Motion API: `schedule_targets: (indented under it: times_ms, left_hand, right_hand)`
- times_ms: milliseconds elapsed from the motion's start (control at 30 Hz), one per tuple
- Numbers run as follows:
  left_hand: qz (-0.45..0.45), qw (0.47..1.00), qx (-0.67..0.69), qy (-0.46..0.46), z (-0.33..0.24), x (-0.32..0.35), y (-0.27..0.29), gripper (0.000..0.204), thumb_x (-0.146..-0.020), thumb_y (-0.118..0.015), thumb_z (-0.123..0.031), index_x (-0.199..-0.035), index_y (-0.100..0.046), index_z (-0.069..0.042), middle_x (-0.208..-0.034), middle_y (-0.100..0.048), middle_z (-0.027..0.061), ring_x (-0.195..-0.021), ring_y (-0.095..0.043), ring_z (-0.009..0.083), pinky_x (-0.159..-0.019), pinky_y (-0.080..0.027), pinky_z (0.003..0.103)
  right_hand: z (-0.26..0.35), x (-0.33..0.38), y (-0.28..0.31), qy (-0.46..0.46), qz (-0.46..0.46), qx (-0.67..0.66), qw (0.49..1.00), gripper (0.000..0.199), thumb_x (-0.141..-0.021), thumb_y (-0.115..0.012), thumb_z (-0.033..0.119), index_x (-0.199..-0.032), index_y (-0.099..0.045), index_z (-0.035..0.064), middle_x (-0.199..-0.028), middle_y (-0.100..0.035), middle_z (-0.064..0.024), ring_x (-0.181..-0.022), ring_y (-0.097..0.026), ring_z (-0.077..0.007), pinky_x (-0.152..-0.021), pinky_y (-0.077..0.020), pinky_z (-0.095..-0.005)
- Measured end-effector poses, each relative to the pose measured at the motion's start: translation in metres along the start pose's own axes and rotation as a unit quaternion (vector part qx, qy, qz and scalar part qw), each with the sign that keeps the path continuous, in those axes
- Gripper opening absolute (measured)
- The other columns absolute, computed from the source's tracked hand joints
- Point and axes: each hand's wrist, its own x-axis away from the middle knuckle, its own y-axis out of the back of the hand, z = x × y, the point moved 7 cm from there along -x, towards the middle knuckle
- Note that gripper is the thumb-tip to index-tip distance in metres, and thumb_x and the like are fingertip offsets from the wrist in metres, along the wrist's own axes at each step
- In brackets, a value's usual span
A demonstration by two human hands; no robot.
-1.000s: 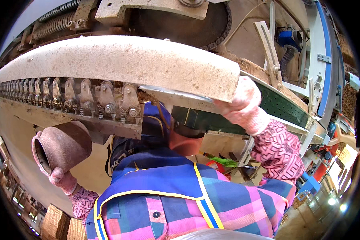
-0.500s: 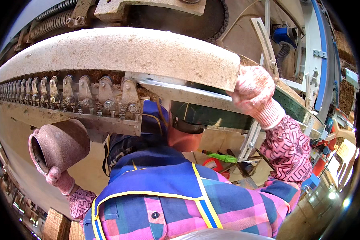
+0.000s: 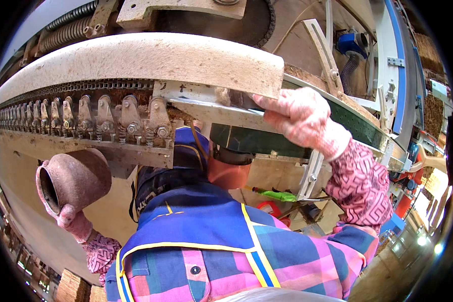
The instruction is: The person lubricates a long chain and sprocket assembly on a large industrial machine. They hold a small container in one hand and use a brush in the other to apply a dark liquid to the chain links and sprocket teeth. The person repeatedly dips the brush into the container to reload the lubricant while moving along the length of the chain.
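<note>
Cover (image 3: 156, 58) edge has lifted, chain (image 3: 113, 85) peeking out

So compared with a second ago, the gap under the cover has opened up, and the chain shows along it now. The right hand (image 3: 304, 118) has gone from wrapping the cover's end to poking its fingers in at the lower corner. The pot (image 3: 83, 178) hasn't really gone anywhere.

The cover runs long and pale above the row of brackets (image 3: 130, 118), its near end over the metal rail (image 3: 226, 113). Right-hand fingers are bent and bunched, tips at the cover's underside; can't tell how hard they're pinching. It looks stiff and probably fairly heavy, with dust that might make a glove slide. I'd cup that end corner from below, keeping fingertips away from the chain.

The pot is off to the left, below the brackets, tipped on its side with its mouth facing left. The left hand (image 3: 73, 221) has it by the rim, thumb closed on it, other fingers mostly hidden. Looks rigid, maybe weighty; the rim seems the surest hold.
</note>
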Motion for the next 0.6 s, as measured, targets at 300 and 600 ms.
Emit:
schedule_targets:
  times_ms: [300,600]
  left_hand:
    - [0.003,1.000,0.007,0.002,0.001,0.001,0.000,0.115,-0.056,-0.080,-0.055,-0.150,-0.046,0.001,-0.151,-0.049,0.0199,-0.139,-0.048,0.0365,-0.117,-0.039,0.052]
    - [0.005,1.000,0.009,0.006,-0.002,-0.002,-0.003,0.115,-0.055,-0.081,-0.055,-0.150,-0.046,0.001,-0.150,-0.051,0.0197,-0.138,-0.049,0.0366,-0.117,-0.039,0.052]
  right_hand:
    - [0.007,0.000,0.006,0.035,-0.169,0.191,0.966,0.019,-0.099,-0.058,0.026,-0.111,-0.073,0.0210,-0.072,-0.063,-0.0037,-0.063,-0.066,-0.0208,-0.053,-0.0498,-0.0331]
    - [0.009,-0.009,0.009,0.061,-0.170,0.056,0.982,0.036,-0.085,-0.072,0.016,-0.122,-0.072,0.0148,-0.080,-0.069,-0.0062,-0.074,-0.071,-0.0257,-0.065,-0.0559,-0.0386]
